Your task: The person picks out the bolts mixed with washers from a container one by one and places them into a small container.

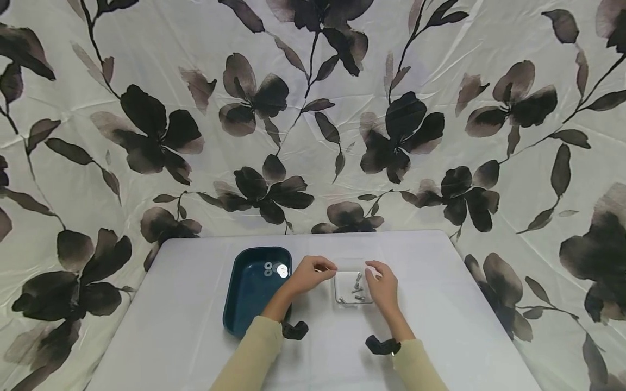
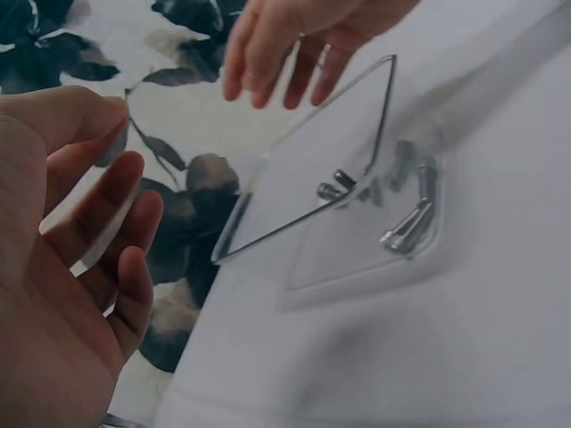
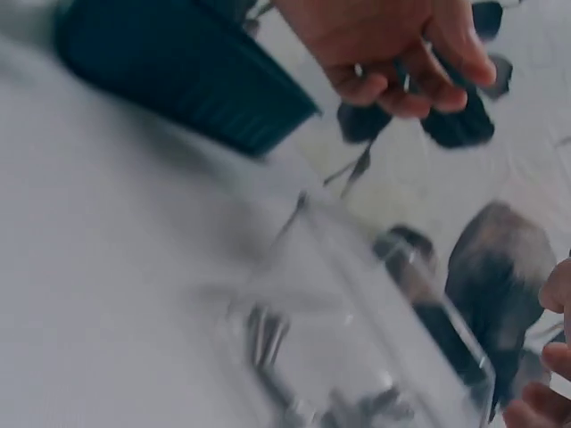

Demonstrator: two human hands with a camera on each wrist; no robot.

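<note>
A clear square box (image 1: 337,288) with several metal bolts (image 1: 359,297) inside stands on the table between the two hands. By its far left corner hovers my left hand (image 1: 311,273); the left wrist view shows its fingers loosely bent, with nothing visible in them. My right hand (image 1: 383,285) is at the box's right side. Its fingers (image 2: 259,76) hang loosely above the box in the left wrist view and hold nothing that I can see. In the right wrist view the box (image 3: 375,294) is blurred and only part of that hand (image 3: 544,392) shows.
Left of the box stands a dark teal tray (image 1: 249,304) with a few pale washers (image 1: 268,266) and a bright round spot near its far right corner. The left forearm passes over the tray's near right side. A flowered cloth (image 1: 313,136) hangs behind the white table (image 1: 186,326).
</note>
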